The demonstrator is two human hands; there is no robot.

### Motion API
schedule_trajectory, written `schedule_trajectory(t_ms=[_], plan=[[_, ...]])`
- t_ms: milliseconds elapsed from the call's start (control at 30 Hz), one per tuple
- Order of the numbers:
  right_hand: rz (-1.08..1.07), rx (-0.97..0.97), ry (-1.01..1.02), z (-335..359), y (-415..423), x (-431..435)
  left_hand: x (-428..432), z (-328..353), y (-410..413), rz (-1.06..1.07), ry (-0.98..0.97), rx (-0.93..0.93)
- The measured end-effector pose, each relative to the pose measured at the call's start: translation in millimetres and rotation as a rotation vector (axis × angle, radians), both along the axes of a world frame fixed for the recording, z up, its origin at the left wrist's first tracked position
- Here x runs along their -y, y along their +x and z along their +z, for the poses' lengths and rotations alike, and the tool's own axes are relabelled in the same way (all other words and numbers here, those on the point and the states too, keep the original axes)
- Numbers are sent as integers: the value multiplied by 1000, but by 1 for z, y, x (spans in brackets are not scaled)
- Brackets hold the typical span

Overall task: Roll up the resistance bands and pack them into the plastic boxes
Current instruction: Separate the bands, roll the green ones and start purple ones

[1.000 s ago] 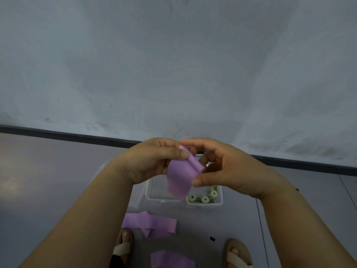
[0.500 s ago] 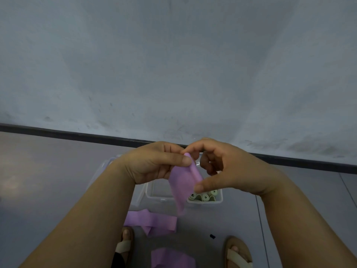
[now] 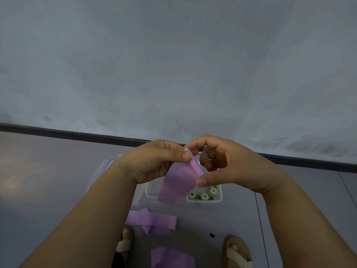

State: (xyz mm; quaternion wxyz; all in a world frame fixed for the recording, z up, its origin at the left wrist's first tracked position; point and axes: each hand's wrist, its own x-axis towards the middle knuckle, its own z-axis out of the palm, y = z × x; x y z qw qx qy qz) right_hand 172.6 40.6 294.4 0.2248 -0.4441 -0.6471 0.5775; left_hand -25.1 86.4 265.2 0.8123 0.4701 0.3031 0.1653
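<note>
pinching: left hand (image 3: 154, 161) nips the top edge of the purple resistance band (image 3: 176, 185), held up over the floor.
right hand (image 3: 233, 167): index and thumb nip the started roll at the band's right edge.
plastic box (image 3: 219, 199): on floor below the band; green rolled bands (image 3: 204, 195) in its right end.
loose purple bands (image 3: 154, 221): on floor, near side of box.

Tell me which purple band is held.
The upper purple band, pinched between left hand and right hand; the middle band and lowest band lie loose below.

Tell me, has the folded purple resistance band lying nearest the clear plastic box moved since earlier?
No. The folded purple resistance band stays just before the clear plastic box.
</note>
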Motion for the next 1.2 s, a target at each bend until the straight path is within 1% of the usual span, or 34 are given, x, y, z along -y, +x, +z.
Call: schedule_trajectory(t_ms=[267,467,633,733,900,967,1100,1200], plan=[[9,-5,5,1,-1,2,1,-2,4,-63,21,11],[2,-15,-5,2,-2,0,0,0,0,3,2,15],[13,17,79,1,-3,0,1,0,3,-42,46,-24],[-8,1,97,-1,-3,-1,2,0,4,-56,89,-35],[-111,-109,-64,-2,0,-2,-1,2,3,142,125,-25],[-163,-126,-54,-5,-3,-3,0,5,4,203,134,-31],[-341,-198,-40,-6,-10,-4,0,6,8,370,129,-55],[-454,-206,-1,-7,-16,-5,0,6,10,441,158,-81]])
